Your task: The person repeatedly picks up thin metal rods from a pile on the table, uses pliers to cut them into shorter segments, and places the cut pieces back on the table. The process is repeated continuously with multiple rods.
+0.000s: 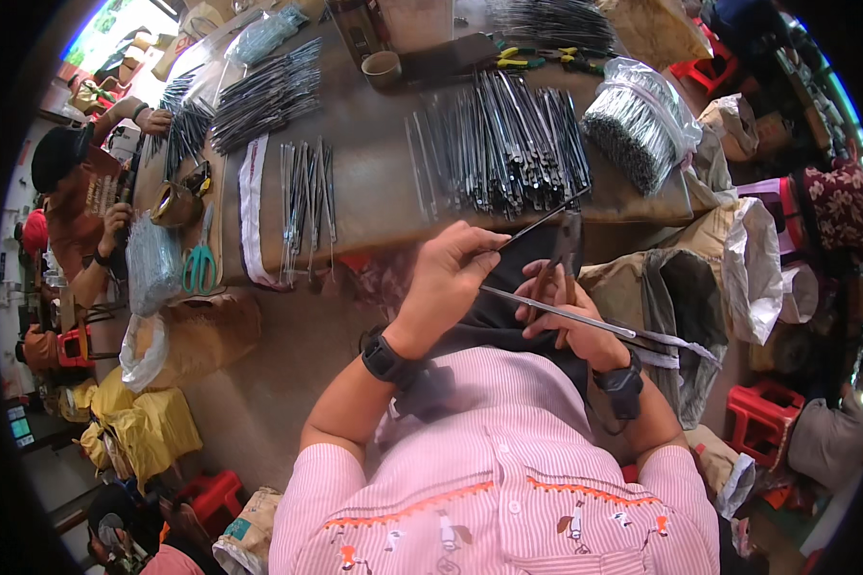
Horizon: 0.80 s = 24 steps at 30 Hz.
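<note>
My left hand [455,273] is closed, thumb and forefinger pinching a thin dark metal strip [548,213] that slants up to the right. My right hand [571,316] is wrapped round a pair of pliers [568,247], jaws pointing up, near the strip's far end; whether they touch is unclear. A second, silvery strip [590,319] runs from below my left hand across my right fingers; what holds it is hidden. Beyond my hands, a dense pile of metal strips [513,144] lies at the table's near edge, with a smaller group of strips [307,196] farther left.
On the brown table [374,177] are a plastic-wrapped silver bundle [642,125], more strips [268,94], yellow-handled pliers [518,59] and a tape roll [382,69]. Teal scissors [199,268] hang at left, near a co-worker [81,192]. Open sacks [681,297] stand at right.
</note>
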Each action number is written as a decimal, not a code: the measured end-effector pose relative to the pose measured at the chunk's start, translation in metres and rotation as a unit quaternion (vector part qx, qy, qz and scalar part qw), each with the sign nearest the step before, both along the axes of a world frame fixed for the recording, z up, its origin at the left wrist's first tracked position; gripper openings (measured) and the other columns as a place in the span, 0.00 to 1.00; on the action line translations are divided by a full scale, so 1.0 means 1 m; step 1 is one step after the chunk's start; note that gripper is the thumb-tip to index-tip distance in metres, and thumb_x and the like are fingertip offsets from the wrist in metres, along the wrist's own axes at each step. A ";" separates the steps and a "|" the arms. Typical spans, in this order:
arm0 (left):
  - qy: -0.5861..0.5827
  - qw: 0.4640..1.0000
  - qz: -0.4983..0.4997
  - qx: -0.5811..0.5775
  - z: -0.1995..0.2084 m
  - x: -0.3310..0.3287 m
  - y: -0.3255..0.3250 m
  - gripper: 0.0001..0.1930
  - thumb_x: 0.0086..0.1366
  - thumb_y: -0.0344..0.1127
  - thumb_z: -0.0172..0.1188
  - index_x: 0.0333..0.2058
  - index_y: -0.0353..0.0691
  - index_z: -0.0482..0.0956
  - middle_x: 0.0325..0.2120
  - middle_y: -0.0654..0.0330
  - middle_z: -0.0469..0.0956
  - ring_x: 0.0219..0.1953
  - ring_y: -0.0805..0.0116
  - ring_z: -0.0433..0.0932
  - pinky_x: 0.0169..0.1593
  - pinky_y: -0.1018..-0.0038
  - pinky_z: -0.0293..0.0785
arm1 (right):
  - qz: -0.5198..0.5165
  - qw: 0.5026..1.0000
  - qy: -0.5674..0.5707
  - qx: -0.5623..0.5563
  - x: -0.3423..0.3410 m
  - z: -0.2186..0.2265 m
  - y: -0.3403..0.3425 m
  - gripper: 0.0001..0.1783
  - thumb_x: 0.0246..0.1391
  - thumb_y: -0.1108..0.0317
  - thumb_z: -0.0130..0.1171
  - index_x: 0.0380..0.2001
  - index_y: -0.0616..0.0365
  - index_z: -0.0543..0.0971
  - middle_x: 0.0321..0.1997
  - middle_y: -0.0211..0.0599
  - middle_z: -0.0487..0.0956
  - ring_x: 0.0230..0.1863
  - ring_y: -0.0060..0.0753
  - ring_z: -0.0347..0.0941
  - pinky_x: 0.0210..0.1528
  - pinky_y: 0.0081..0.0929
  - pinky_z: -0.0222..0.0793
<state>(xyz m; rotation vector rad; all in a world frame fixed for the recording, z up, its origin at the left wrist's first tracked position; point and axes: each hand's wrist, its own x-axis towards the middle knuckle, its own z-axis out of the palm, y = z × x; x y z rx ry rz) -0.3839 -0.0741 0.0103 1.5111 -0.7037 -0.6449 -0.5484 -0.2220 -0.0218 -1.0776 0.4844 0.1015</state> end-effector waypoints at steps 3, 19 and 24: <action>-0.052 0.999 0.003 0.014 0.001 0.000 0.002 0.10 0.61 0.20 0.57 0.40 0.34 0.82 0.28 0.68 0.72 0.28 0.83 0.69 0.31 0.85 0.65 | 0.073 0.963 -0.009 -0.259 0.001 0.001 -0.002 0.33 0.48 0.71 0.53 0.61 0.56 0.63 0.51 0.41 0.71 0.47 0.37 0.74 0.43 0.30 0.75; -0.054 0.998 0.012 0.013 0.003 -0.006 0.007 0.11 0.60 0.18 0.58 0.41 0.34 0.82 0.29 0.67 0.73 0.31 0.81 0.71 0.37 0.84 0.67 | 0.081 0.838 -0.017 -0.539 0.009 0.017 -0.016 0.30 0.42 0.71 0.50 0.54 0.59 0.70 0.46 0.52 0.73 0.44 0.57 0.72 0.46 0.42 0.70; -0.051 0.998 0.015 0.021 -0.002 -0.008 0.005 0.11 0.59 0.19 0.58 0.40 0.33 0.82 0.29 0.66 0.73 0.32 0.80 0.71 0.37 0.82 0.68 | 0.063 0.785 -0.022 -0.615 0.008 0.022 -0.018 0.16 0.43 0.71 0.53 0.39 0.59 0.75 0.32 0.49 0.77 0.34 0.55 0.75 0.36 0.43 0.71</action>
